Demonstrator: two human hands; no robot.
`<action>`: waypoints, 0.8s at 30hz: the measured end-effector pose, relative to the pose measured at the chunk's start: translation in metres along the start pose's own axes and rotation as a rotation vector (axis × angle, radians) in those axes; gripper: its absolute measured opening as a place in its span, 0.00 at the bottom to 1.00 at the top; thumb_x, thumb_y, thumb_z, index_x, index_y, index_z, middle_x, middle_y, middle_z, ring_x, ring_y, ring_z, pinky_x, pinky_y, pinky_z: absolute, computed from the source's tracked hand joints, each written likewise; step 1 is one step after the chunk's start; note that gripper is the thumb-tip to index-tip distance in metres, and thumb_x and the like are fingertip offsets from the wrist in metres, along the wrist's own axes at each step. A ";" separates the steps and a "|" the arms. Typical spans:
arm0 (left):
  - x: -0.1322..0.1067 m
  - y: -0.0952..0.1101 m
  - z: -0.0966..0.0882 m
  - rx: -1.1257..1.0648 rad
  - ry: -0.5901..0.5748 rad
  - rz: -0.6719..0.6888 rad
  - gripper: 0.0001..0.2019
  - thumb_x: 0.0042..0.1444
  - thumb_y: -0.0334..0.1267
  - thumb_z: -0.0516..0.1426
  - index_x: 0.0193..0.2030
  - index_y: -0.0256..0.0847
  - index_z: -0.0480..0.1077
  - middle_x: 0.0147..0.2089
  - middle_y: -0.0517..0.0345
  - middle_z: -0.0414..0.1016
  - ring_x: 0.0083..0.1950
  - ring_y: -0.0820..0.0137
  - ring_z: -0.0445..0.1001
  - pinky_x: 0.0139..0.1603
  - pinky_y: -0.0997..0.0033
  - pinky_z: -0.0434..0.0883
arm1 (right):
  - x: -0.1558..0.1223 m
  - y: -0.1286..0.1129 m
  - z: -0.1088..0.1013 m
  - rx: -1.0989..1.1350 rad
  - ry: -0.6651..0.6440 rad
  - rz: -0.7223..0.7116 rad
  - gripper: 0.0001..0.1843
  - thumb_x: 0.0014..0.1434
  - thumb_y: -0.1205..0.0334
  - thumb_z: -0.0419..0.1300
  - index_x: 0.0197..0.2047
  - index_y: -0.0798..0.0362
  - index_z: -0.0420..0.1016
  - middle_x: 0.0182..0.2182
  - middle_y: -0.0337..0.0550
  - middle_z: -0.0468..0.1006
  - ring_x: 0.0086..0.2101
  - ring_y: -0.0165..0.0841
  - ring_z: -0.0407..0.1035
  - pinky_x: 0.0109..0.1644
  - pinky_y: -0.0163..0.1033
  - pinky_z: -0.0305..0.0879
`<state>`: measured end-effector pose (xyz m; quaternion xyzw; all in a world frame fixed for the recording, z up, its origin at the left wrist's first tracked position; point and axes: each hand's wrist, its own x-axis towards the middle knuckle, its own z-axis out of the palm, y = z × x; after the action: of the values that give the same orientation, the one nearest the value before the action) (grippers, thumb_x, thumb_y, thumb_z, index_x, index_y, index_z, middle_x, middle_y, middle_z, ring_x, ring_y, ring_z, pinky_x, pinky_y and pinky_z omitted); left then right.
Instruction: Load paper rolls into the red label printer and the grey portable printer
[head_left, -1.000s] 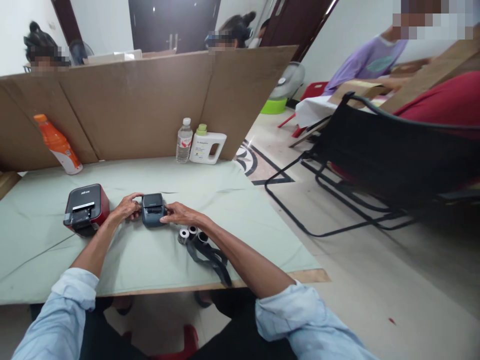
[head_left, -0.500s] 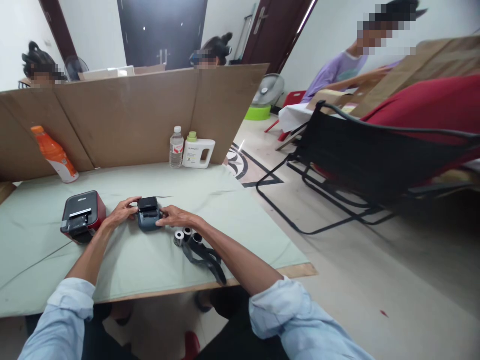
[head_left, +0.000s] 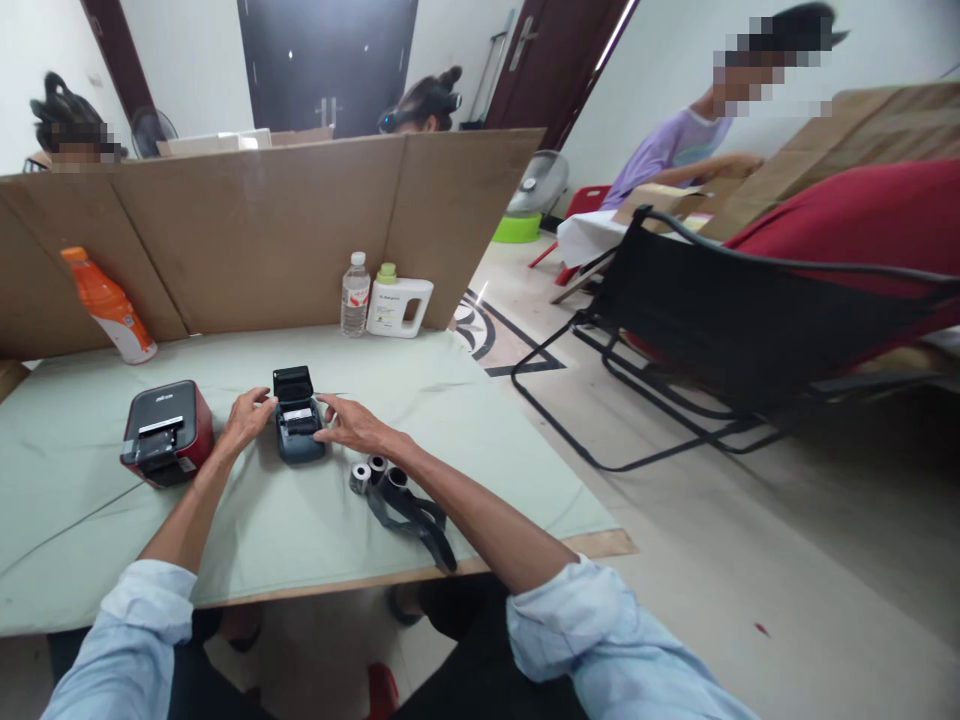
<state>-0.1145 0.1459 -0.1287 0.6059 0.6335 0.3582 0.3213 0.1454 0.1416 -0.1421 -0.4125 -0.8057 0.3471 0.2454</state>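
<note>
Printer (head_left: 300, 440), small and dark, mid-counter (head_left: 465, 440), lid raised, pale paper showing in the open bay. Clasped between left hand (head_left: 244, 420) and right hand (head_left: 351, 425), each grip pressed against one side of the casing. Red printer (head_left: 166, 432) just beside the left hand, lid down. Paper rolls (head_left: 369, 472) near the right wrist. Orange bottle (head_left: 109, 305) holding orange drink; clear bottle (head_left: 355, 295) and white jug (head_left: 397, 305) against the cardboard wall (head_left: 262, 230), contents unclear.

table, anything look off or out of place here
Nothing spilled or broken. The orange bottle leans tilted against the cardboard at the far left. The small printer has its lid up, and a dark strap trails to the front edge of the table.
</note>
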 end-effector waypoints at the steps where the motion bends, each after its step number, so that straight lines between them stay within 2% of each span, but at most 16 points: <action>1: -0.005 0.000 -0.002 0.014 0.010 0.028 0.24 0.54 0.46 0.62 0.55 0.37 0.77 0.50 0.46 0.80 0.42 0.65 0.76 0.37 0.70 0.72 | 0.000 -0.003 -0.001 -0.067 0.023 -0.044 0.37 0.58 0.58 0.72 0.68 0.52 0.67 0.47 0.45 0.76 0.40 0.35 0.72 0.49 0.42 0.67; 4: -0.019 0.001 -0.007 0.070 -0.077 0.202 0.19 0.52 0.42 0.62 0.51 0.40 0.80 0.54 0.47 0.79 0.50 0.61 0.76 0.42 0.68 0.74 | 0.002 -0.015 -0.002 -0.247 0.030 -0.164 0.28 0.61 0.60 0.71 0.64 0.49 0.73 0.52 0.47 0.74 0.43 0.36 0.73 0.52 0.42 0.67; 7: -0.028 0.005 -0.009 0.173 -0.213 0.375 0.20 0.50 0.39 0.63 0.51 0.42 0.80 0.60 0.46 0.76 0.58 0.56 0.74 0.45 0.64 0.75 | 0.008 -0.025 -0.001 -0.347 0.015 -0.182 0.18 0.66 0.60 0.67 0.58 0.49 0.79 0.51 0.48 0.75 0.47 0.38 0.74 0.52 0.41 0.66; 10: -0.026 0.011 -0.006 0.297 -0.182 0.432 0.14 0.53 0.36 0.62 0.46 0.42 0.82 0.57 0.46 0.78 0.57 0.56 0.74 0.56 0.56 0.74 | 0.015 -0.029 0.000 -0.346 0.040 -0.159 0.11 0.70 0.62 0.62 0.53 0.51 0.82 0.49 0.49 0.77 0.47 0.38 0.74 0.52 0.40 0.65; 13: -0.017 0.018 0.000 0.355 -0.110 0.453 0.09 0.57 0.33 0.59 0.38 0.42 0.82 0.49 0.47 0.81 0.52 0.58 0.76 0.63 0.52 0.70 | 0.023 -0.030 -0.002 -0.325 0.053 -0.156 0.14 0.68 0.61 0.64 0.55 0.54 0.80 0.49 0.49 0.78 0.46 0.37 0.74 0.51 0.39 0.65; 15: -0.011 0.023 0.005 0.357 -0.086 0.436 0.09 0.57 0.31 0.58 0.36 0.41 0.82 0.45 0.48 0.82 0.49 0.59 0.77 0.63 0.53 0.70 | 0.027 -0.032 -0.004 -0.341 0.060 -0.149 0.20 0.64 0.61 0.69 0.58 0.55 0.78 0.51 0.51 0.78 0.46 0.37 0.74 0.51 0.39 0.65; 17: -0.007 0.027 0.007 0.356 -0.072 0.415 0.10 0.58 0.30 0.58 0.36 0.41 0.82 0.43 0.49 0.83 0.49 0.59 0.78 0.61 0.56 0.71 | 0.032 -0.035 -0.006 -0.370 0.068 -0.144 0.18 0.64 0.62 0.68 0.57 0.54 0.79 0.52 0.50 0.79 0.48 0.38 0.74 0.51 0.39 0.64; 19: -0.006 0.029 0.007 0.356 -0.058 0.395 0.10 0.58 0.32 0.58 0.38 0.41 0.82 0.44 0.49 0.83 0.50 0.58 0.78 0.59 0.58 0.72 | 0.036 -0.040 -0.007 -0.385 0.070 -0.132 0.11 0.68 0.64 0.62 0.52 0.52 0.82 0.50 0.48 0.81 0.48 0.38 0.74 0.50 0.38 0.63; 21: -0.006 0.032 0.006 0.353 -0.056 0.368 0.10 0.57 0.34 0.60 0.42 0.42 0.82 0.47 0.49 0.83 0.52 0.57 0.78 0.57 0.59 0.73 | 0.040 -0.045 -0.008 -0.376 0.070 -0.114 0.11 0.69 0.65 0.58 0.47 0.51 0.84 0.48 0.48 0.83 0.47 0.38 0.75 0.48 0.38 0.62; 24: -0.008 0.037 0.003 0.362 -0.081 0.334 0.13 0.53 0.35 0.61 0.45 0.42 0.81 0.51 0.49 0.84 0.54 0.55 0.78 0.58 0.59 0.73 | 0.043 -0.051 -0.010 -0.335 0.093 -0.110 0.12 0.69 0.65 0.58 0.46 0.52 0.84 0.47 0.49 0.84 0.46 0.38 0.76 0.47 0.38 0.62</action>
<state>-0.0917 0.1388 -0.0994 0.7637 0.5650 0.2625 0.1692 0.1040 0.1600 -0.0919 -0.4184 -0.8614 0.1743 0.2291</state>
